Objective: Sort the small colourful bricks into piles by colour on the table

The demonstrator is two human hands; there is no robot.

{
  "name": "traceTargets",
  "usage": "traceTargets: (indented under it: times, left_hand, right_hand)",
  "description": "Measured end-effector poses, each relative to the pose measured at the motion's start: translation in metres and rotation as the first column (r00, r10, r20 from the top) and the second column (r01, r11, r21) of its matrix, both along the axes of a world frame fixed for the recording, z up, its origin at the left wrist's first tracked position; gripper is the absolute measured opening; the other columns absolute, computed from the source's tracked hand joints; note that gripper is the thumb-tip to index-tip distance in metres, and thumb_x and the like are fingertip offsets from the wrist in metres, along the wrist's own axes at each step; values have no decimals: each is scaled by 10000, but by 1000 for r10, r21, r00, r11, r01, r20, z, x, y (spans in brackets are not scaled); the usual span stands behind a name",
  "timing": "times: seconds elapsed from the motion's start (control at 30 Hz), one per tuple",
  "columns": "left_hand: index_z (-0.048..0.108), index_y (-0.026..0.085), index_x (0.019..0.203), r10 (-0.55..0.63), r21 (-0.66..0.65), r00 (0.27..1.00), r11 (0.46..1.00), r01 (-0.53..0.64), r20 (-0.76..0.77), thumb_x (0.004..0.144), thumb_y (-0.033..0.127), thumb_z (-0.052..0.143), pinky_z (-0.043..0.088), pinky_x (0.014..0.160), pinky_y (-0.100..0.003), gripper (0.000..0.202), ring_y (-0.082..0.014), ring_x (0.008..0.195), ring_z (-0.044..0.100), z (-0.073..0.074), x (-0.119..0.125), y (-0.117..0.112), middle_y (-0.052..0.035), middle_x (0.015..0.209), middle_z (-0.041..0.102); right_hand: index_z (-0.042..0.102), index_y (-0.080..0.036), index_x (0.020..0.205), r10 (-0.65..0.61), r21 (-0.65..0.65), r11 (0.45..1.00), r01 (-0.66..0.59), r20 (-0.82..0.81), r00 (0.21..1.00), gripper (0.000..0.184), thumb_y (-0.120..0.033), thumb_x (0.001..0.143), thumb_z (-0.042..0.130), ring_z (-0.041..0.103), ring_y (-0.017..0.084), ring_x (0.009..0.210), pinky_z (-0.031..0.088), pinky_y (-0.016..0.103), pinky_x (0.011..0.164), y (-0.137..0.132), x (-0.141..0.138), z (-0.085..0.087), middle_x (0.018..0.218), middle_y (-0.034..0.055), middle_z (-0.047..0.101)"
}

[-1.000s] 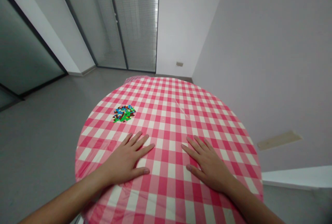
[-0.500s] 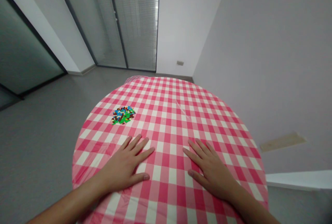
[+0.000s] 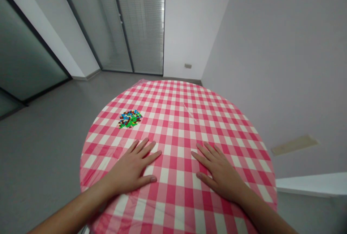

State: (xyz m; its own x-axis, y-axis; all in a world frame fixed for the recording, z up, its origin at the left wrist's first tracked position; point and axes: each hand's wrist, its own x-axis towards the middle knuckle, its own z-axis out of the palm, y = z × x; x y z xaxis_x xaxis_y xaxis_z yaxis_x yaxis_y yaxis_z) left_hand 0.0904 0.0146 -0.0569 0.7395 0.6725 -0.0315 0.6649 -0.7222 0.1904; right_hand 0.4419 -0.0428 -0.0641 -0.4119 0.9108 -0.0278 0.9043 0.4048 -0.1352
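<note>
My left hand (image 3: 132, 169) lies palm down on the checked tablecloth (image 3: 179, 198), fingers spread and nothing in it. Across from it, my right hand (image 3: 219, 172) rests flat on the same cloth, its fingers also apart and holding nothing. Beyond the left fingertips sits a heap of small building-brick-like pieces (image 3: 130, 119) in green, blue, dark brown and a little yellow. Neither hand touches the heap; the left is the nearer one. Single pieces are too small to make out.
The round table has a red-and-white cloth, creased at its left edge. A pale wall (image 3: 282, 64) stands close on the right, with a white ledge (image 3: 311, 184) low beside the table. Behind are glass doors (image 3: 138, 28) and a wall socket (image 3: 188, 66).
The view has shifted very slightly. Both hands stay flat in place on the cloth, and the heap of pieces is unchanged.
</note>
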Motion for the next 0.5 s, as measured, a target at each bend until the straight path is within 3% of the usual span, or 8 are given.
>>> traceTargets:
  times: [0.5]
  left_hand:
    - [256, 419, 1523, 4, -21, 1000, 1000, -4, -1, 885, 722, 425, 201, 1158, -619, 727, -388, 1472, 212, 0, -1, -1, -47, 1616, 231]
  right_hand:
    - [379, -393, 1488, -18, -51, 999, 17, -16, 1000, 580, -594, 946, 425, 220, 352, 1479, 207, 642, 1159, -1, 0, 4, 1604, 18, 284]
